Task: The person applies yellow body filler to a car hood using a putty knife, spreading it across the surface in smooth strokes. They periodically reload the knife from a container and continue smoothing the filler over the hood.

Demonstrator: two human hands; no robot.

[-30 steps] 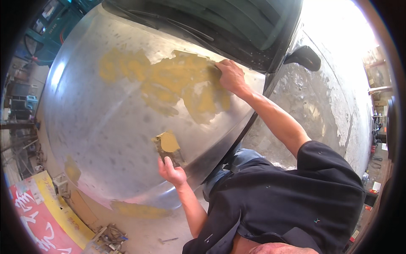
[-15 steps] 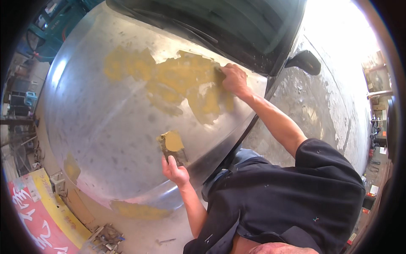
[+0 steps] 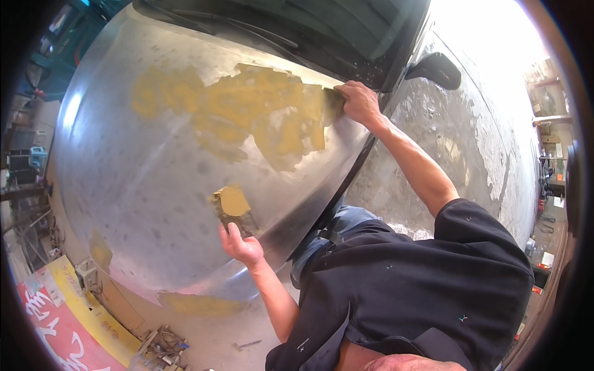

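- The left hand [image 3: 242, 248] grasps the near end of a dark board [image 3: 242, 224], thumb and fingers closed about it; a rounded lump of yellow paste [image 3: 234, 201] sits on the board's far part;
- the board is over the near part of the car's hood [image 3: 167, 198], tilted in the view; whether it touches the metal, I cannot tell;
- the right hand [image 3: 363, 105] is at the hood's rear corner near the windscreen [image 3: 334, 34], fingers bent and drawn together; something dark shows by its fingertips, but I cannot tell whether it grasps a tool;
- a broad, ragged yellow patch [image 3: 272, 99] spreads over the hood just left of that hand;
- a black side mirror [image 3: 436, 70] juts out beyond the right wrist.
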